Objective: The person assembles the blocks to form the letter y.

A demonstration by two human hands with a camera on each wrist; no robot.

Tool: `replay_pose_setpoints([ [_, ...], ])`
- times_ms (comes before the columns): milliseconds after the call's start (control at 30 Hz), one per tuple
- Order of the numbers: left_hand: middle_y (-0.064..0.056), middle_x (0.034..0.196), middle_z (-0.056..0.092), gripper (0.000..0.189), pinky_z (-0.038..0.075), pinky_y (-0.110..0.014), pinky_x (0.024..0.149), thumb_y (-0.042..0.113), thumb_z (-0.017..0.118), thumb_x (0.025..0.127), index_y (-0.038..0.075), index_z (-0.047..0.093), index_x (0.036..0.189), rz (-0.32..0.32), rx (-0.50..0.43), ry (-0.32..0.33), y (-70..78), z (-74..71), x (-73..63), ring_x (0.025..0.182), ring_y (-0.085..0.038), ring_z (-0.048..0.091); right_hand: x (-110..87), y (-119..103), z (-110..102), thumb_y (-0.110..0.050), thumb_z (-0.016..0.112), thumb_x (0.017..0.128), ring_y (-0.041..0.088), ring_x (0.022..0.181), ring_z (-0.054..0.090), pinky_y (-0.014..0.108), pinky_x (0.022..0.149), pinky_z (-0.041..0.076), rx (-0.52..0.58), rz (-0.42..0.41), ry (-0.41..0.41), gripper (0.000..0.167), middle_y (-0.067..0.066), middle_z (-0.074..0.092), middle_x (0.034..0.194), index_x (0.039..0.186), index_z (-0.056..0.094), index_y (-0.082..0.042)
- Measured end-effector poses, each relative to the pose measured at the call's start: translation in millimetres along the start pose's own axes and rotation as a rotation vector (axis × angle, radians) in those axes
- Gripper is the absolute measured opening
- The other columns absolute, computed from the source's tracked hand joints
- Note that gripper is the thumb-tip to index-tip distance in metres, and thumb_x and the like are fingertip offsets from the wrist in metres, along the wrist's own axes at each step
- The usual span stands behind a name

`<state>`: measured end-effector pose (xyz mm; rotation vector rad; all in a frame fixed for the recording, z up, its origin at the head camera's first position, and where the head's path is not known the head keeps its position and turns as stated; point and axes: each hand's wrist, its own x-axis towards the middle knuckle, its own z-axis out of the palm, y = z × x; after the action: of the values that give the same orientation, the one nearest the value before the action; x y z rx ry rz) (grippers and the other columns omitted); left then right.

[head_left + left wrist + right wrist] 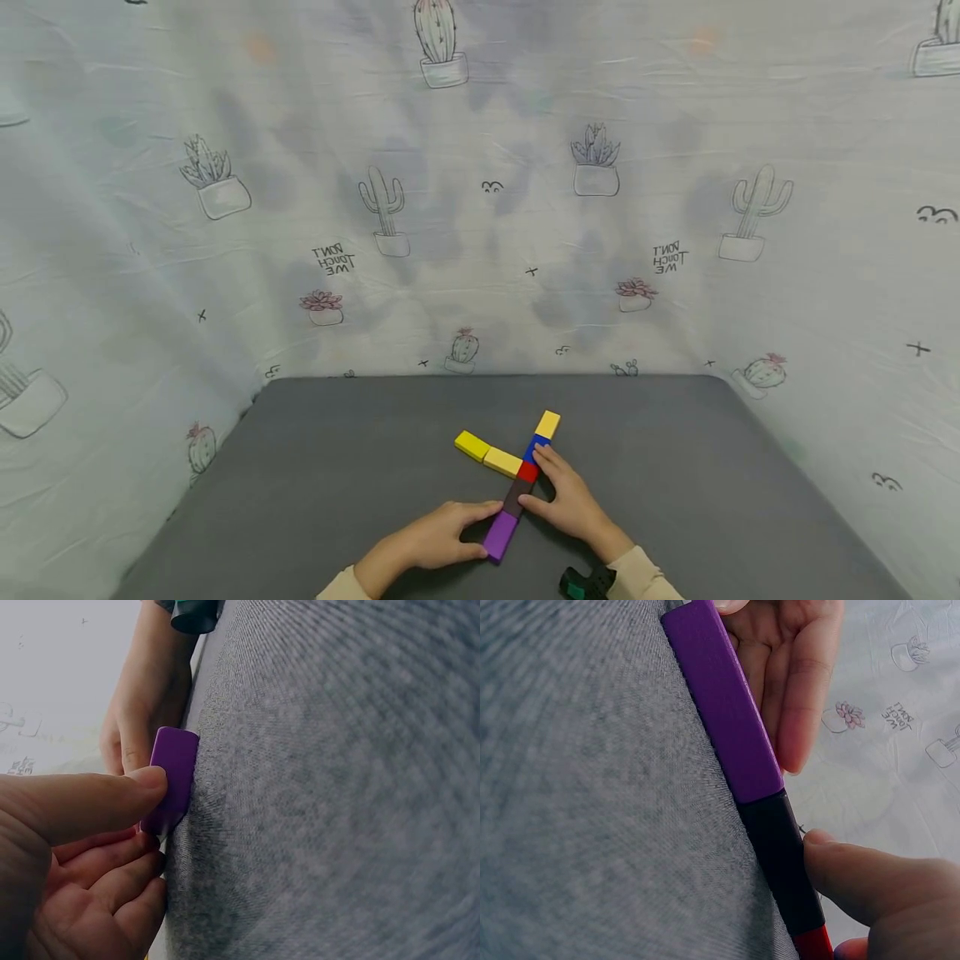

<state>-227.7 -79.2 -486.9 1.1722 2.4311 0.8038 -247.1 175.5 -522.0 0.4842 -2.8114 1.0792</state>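
Note:
My left hand (450,533) touches the purple block (500,536) with thumb and index finger spread along its left side and near end. In the left wrist view the thumb lies against the same purple block (176,769). My right hand (573,500) stands on the right of the row, its thumb against the dark brown block (517,497) and its fingertips on the blue block (535,446). A red block (528,472) sits between brown and blue, and a pale yellow block (548,425) ends the row. Fingers hide part of the blue block.
From the red block a side branch runs left: another pale yellow block (502,462), then a bright yellow block (472,446). All lie on a grey table (337,450). A black device (587,583) is worn at the right wrist. A cactus-print cloth (480,225) hangs behind.

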Motion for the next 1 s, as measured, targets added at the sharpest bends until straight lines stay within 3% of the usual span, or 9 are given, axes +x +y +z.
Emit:
replay_pose_setpoints([
  [567, -0.006, 0.144, 0.046, 0.061, 0.043, -0.032, 0.104, 0.032, 0.063, 0.091, 0.011, 0.042, 0.144, -0.016, -0.012, -0.016, -0.7, 2.0, 6.1, 0.132, -0.015, 0.044, -2.9, 0.0, -5.2, -0.052, 0.068, 0.081, 0.035, 0.138, 0.033, 0.058, 0.106, 0.034, -0.031, -0.002, 0.008, 0.081, 0.016, 0.037, 0.15, 0.142, 0.043, -0.003],
  [833, -0.008, 0.143, 0.047, 0.062, 0.043, -0.032, 0.104, 0.031, 0.064, 0.09, 0.008, 0.043, 0.143, 0.006, -0.013, -0.006, -2.1, 1.8, 4.0, 0.131, -0.016, 0.045, -2.4, -1.3, -3.3, -0.05, 0.069, 0.081, 0.036, 0.138, 0.034, 0.059, 0.106, 0.033, -0.011, -0.012, 0.008, 0.08, 0.016, 0.037, 0.149, 0.141, 0.044, -0.003],
  [1000, -0.014, 0.143, 0.047, 0.061, 0.042, -0.026, 0.104, 0.026, 0.064, 0.09, 0.0, 0.042, 0.141, 0.043, -0.172, 0.017, -2.9, 2.2, 1.8, 0.131, -0.02, 0.046, -2.5, -1.1, -2.2, -0.046, 0.069, 0.082, 0.035, 0.138, 0.034, 0.058, 0.107, 0.033, 0.023, -0.013, 0.026, 0.079, 0.016, 0.036, 0.15, 0.142, 0.043, -0.004],
])
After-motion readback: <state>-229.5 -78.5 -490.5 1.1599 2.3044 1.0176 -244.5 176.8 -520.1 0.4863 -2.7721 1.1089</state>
